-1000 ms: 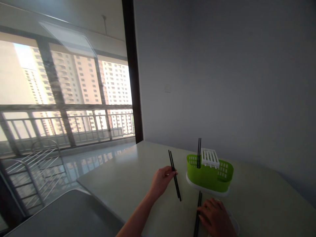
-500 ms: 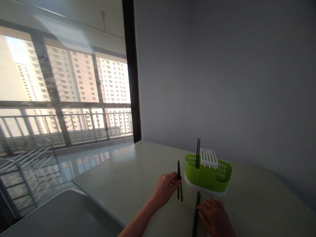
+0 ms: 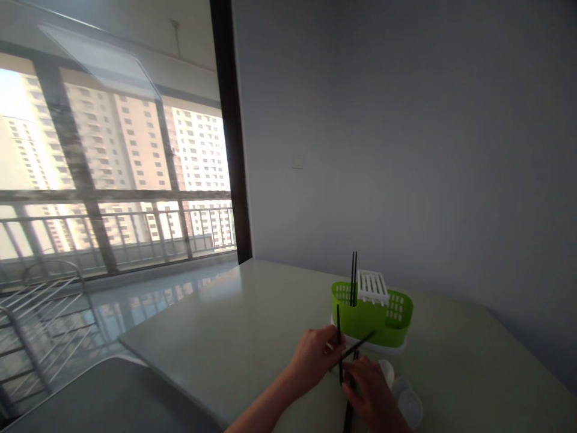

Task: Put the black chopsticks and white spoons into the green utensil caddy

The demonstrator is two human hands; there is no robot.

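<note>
Moved in since half a second ago: left hand [image 3: 315,355] and right hand [image 3: 367,391] now meeting in front of the green holder [image 3: 369,322], where before well apart. Upright chopstick [image 3: 339,343] pinched in the left fingers, closed round its middle, tip down toward the tabletop [image 3: 234,325], likely stood that way to level its end. Second chopstick [image 3: 358,347] slanting up to the right across the upright one, forming a cross; lower end lost between the two hands, so cannot tell for sure which hand carries it, though seemingly the right. Right fingers curled and closed, knuckles up, with another dark stick [image 3: 348,416] running down from under them to the bottom edge of the view, perhaps pinned flat to keep it from rolling; whether one stick or a pair there, too blurred to say.

Holder standing on a white drip tray [image 3: 401,347] toward the far right part of the tabletop, near the wall-side edge. Inside its left compartment, two chopsticks [image 3: 354,279] standing upright and close together, held vertical by the compartment wall. White slotted insert [image 3: 372,285] sitting in the middle of the holder, just right of those two.

Count: two chopsticks in the holder, two crossed at the hands, at least one more under the right hand. Two small white round lids or cups [image 3: 403,400] lying on the tabletop just right of the right hand, one nearer the tray, one nearer the front edge
</note>
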